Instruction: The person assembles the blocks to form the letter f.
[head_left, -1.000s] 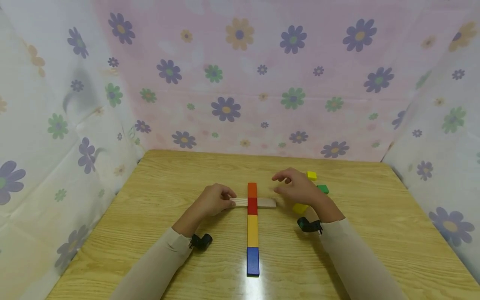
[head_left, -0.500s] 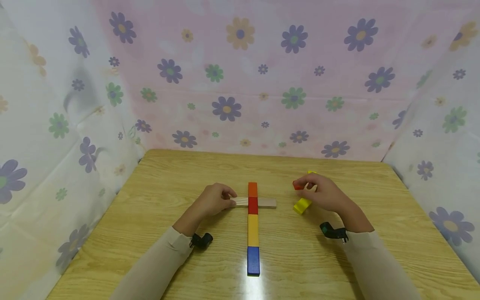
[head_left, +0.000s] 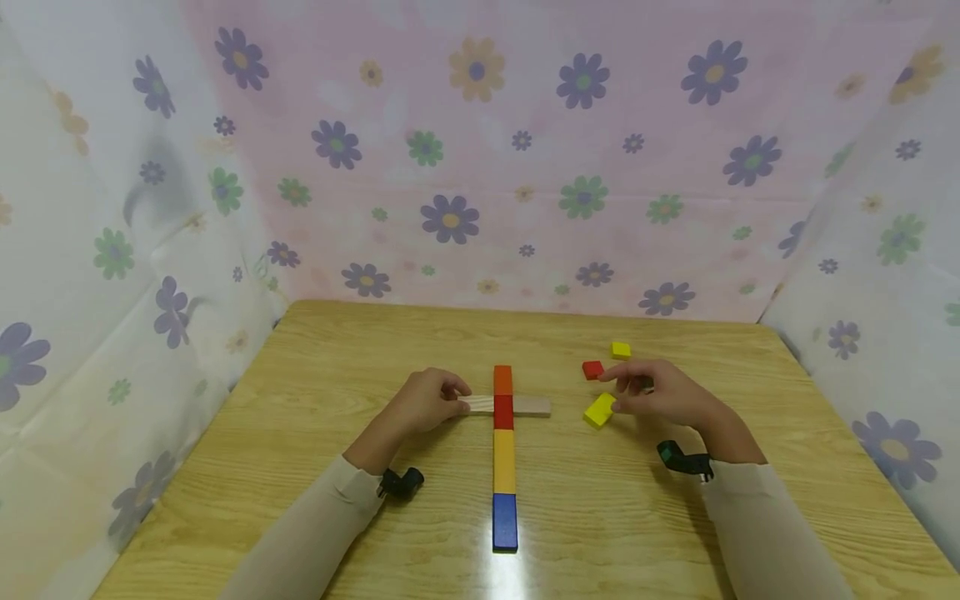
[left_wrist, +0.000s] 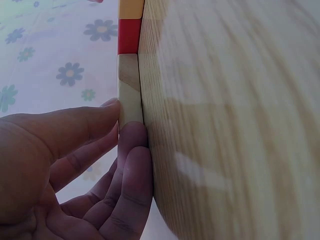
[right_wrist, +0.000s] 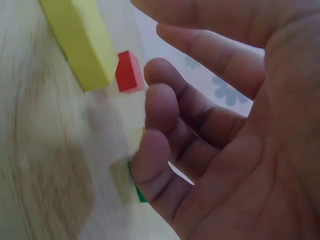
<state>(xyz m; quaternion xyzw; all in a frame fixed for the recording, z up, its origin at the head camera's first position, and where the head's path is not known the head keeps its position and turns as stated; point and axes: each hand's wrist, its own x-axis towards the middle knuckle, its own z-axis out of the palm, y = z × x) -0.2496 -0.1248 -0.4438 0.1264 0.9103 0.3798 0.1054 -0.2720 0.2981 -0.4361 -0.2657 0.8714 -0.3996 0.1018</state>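
Note:
My left hand (head_left: 429, 402) pinches the outer end of a pale bare-wood block (left_wrist: 131, 90) between thumb and fingers. That block butts against a red block (head_left: 503, 412) in a straight column on the table. Above the red one lies an orange block (head_left: 502, 380); below it come an amber block (head_left: 504, 461) and a blue block (head_left: 505, 522). A second bare-wood block (head_left: 532, 406) extends to the right of the red. My right hand (head_left: 660, 393) hovers with loosely bent fingers, holding nothing, beside a larger yellow block (head_left: 598, 412) and a small red block (head_left: 592, 370).
A small yellow block (head_left: 620, 351) lies farther back on the right. Mostly hidden by my right hand is a green block (right_wrist: 141, 191). Flowered cloth (head_left: 480, 167) closes off the back and both sides of the wood-grain table (head_left: 360, 333).
My right hand has drawn right, away from the cross of blocks. Half a second ago its fingertips were at the small red block, which now lies free. The left hand keeps its place.

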